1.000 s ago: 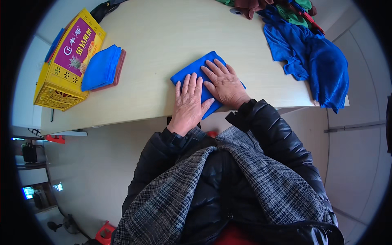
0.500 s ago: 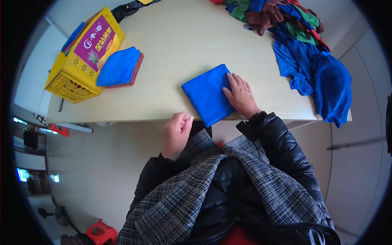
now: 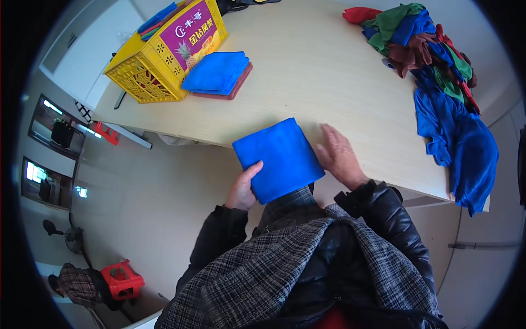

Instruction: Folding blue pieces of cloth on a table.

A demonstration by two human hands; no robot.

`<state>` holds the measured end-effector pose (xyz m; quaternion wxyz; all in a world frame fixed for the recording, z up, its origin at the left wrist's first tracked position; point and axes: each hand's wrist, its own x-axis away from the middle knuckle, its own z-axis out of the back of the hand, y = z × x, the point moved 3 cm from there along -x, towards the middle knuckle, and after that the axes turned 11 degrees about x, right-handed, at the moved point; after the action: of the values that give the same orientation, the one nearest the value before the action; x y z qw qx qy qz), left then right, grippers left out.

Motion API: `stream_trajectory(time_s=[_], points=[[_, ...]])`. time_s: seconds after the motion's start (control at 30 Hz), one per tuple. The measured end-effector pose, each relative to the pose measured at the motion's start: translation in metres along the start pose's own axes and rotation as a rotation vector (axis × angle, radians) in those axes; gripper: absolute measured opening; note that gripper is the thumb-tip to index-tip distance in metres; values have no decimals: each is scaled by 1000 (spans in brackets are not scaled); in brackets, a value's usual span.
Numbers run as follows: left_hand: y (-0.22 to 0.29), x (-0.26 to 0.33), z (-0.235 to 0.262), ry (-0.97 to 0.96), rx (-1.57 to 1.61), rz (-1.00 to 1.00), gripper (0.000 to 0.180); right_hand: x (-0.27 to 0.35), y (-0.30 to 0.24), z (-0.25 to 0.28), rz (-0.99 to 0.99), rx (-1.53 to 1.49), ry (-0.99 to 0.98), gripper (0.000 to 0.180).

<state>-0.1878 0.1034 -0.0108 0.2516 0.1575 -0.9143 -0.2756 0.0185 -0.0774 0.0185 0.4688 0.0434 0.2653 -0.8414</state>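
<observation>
A folded blue cloth (image 3: 279,159), flat and nearly square, reaches past the table's front edge toward me. My left hand (image 3: 242,189) grips its near left side, with the thumb on top and the other fingers hidden underneath. Close to the cloth's right edge, my right hand (image 3: 341,156) is open, fingers stretched out over the table. Farther left lies a small stack of folded blue cloths (image 3: 216,72) on top of a folded brown cloth (image 3: 241,85).
A yellow plastic crate (image 3: 145,68) with folded cloths in it stands at the table's far left. Along the right side is a loose heap of coloured cloths (image 3: 416,49); a large blue cloth (image 3: 460,140) from it hangs over the edge. A red stool (image 3: 123,279) stands lower left.
My left hand has taken hold of the folded blue cloth, which has come nearer to me over the edge. My right hand has come off the cloth. The whole view has turned somewhat.
</observation>
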Motion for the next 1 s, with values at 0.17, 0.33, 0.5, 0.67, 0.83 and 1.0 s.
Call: stream_trajectory(time_s=[0.17, 0.33, 0.5, 0.67, 0.83, 1.0], points=[[113, -3, -41, 87, -83, -72, 49, 21, 45, 13, -57, 139, 95, 54], [241, -76, -87, 32, -162, -424, 53, 20, 45, 17, -61, 244, 123, 50], [301, -175, -87, -45, 33, -469, 56, 23, 44, 21, -108, 267, 116, 49], [274, -232, -7, 421, 242, -419, 56, 18, 41, 18, -99, 241, 105, 50], [274, -231, -8, 445, 255, -420, 54, 19, 42, 19, -114, 247, 116, 50], [272, -205, -3, 438, 159, -313, 55, 20, 42, 16, -110, 240, 121, 50]])
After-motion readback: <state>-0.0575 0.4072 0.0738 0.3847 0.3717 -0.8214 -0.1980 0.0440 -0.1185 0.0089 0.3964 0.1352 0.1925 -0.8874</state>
